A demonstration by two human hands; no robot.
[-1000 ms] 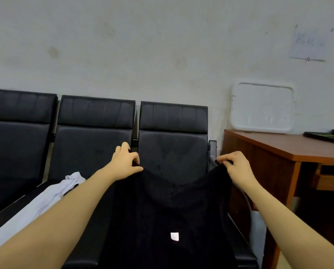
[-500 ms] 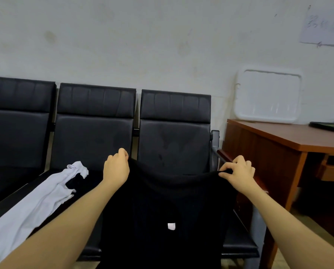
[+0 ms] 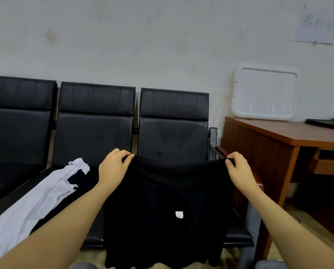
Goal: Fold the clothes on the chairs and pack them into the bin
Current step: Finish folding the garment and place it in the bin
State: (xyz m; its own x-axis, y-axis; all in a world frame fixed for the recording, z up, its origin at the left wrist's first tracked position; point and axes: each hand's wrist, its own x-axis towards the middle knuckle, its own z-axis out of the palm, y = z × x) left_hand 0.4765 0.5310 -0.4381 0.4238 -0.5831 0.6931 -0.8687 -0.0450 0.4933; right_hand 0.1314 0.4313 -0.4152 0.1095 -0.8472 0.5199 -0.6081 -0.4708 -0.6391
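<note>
A pale wall [image 3: 142, 39] fills the top half of the picture. Below it, a row of three black chairs [image 3: 96, 121] runs from the left edge to the middle. At the right stands a brown wooden desk [image 3: 278, 140]. A white plastic lid [image 3: 265, 94] leans on the wall at the back of the desk, and a flat dark thing [image 3: 327, 123] lies on the desk at the far right edge. A sheet of paper [image 3: 317, 24] hangs on the wall in the upper right corner.

In the lower middle hangs a black garment [image 3: 162, 220], held up in front of the right-hand chair. Its top edge is pulled flat between the two hands, and the rest drops down past the seat toward the floor. A small white tag [image 3: 179, 214] shows near its middle.

A white garment [image 3: 36, 200] lies long and loose across the middle chair's seat, at the lower left.

The left hand [image 3: 113, 167] pinches the top left corner of the black garment with curled fingers. The right hand [image 3: 238, 169] pinches the top right corner the same way.
</note>
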